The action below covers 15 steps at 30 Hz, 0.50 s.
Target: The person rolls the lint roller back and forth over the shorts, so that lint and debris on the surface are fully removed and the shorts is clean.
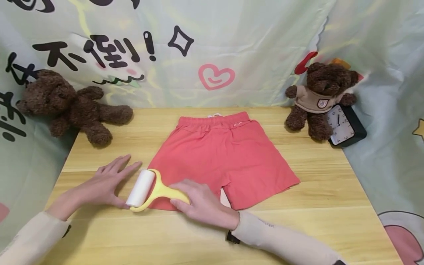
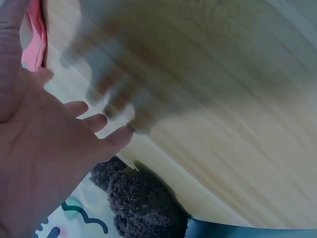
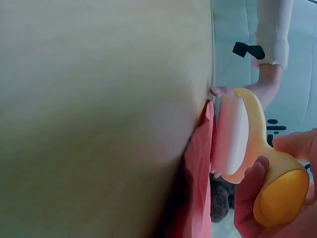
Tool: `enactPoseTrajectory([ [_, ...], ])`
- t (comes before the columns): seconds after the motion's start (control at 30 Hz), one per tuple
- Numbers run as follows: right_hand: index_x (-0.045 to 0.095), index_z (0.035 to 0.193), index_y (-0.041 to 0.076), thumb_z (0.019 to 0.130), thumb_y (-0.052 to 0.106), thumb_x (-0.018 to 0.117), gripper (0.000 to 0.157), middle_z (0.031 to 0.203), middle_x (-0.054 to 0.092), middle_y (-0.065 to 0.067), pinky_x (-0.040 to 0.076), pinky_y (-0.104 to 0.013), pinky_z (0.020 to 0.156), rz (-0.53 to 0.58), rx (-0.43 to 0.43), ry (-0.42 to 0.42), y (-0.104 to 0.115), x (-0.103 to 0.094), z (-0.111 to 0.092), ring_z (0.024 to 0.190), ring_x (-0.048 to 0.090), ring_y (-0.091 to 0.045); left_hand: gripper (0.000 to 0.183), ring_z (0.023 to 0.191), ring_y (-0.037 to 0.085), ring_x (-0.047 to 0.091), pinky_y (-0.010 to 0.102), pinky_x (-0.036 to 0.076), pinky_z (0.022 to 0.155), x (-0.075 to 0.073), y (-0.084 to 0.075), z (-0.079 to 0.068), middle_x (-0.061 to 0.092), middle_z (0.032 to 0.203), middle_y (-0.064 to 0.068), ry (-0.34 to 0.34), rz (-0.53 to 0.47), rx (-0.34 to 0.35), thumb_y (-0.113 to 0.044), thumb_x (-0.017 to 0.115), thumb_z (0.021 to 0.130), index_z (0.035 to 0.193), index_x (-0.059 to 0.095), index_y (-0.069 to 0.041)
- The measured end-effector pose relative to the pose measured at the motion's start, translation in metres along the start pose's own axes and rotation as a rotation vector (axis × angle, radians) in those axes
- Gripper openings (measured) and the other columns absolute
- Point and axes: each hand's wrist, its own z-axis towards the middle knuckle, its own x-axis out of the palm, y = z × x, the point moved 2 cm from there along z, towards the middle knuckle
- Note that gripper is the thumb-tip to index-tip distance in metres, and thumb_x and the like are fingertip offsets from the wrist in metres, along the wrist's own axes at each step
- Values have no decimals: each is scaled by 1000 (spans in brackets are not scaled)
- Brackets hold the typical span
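A pair of red shorts (image 1: 212,154) lies spread flat on the wooden table, waistband toward the back wall. My right hand (image 1: 205,202) grips the yellow handle of a lint roller (image 1: 159,191); the right wrist view shows fingers and thumb wrapped round the handle of that lint roller (image 3: 270,168). Its white roll sits at the left leg's edge of the shorts. Just left of the roll is my left hand (image 1: 106,184), fingers spread and holding nothing. In the left wrist view, the left hand (image 2: 54,134) hovers over the table with its shadow beneath.
A brown teddy bear (image 1: 76,106) lies at the back left of the table (image 1: 132,239). Another bear in a beige shirt (image 1: 321,99) leans on a black square clock (image 1: 344,125) at the back right. A printed cloth (image 1: 258,48) hangs behind.
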Motion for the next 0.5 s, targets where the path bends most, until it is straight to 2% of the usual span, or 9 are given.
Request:
enactPoseTrajectory([
  [0.13, 73, 141, 15, 104, 24, 78, 39, 112, 69, 5, 43, -15, 68, -14, -13, 0, 5, 6, 3, 81, 53, -4, 142, 154, 60, 22, 90, 29, 99, 0, 1, -4, 17, 175, 28, -7, 5, -11, -75, 95, 65, 176, 21, -26],
  [0.27, 70, 145, 16, 106, 27, 74, 41, 113, 67, 5, 46, -18, 69, -59, -4, 23, 9, 11, 6, 80, 54, -5, 139, 155, 60, 20, 89, 27, 98, -1, 2, -9, 16, 176, 28, -16, -9, -13, -76, 93, 67, 176, 21, -28],
  [0.4, 68, 147, 14, 107, 28, 73, 42, 120, 69, 3, 55, -25, 80, -117, 8, 62, 9, 13, 8, 91, 65, -8, 135, 155, 61, 19, 89, 23, 98, -3, 2, -13, 16, 175, 29, -29, -17, -10, -81, 88, 70, 176, 22, -29],
  [0.5, 68, 146, 12, 107, 27, 74, 42, 125, 70, 1, 58, -28, 90, -130, 5, 83, 8, 12, 9, 104, 70, -11, 133, 154, 62, 20, 90, 23, 98, -3, 2, -14, 17, 175, 30, -38, -17, 0, -79, 88, 72, 176, 24, -29],
])
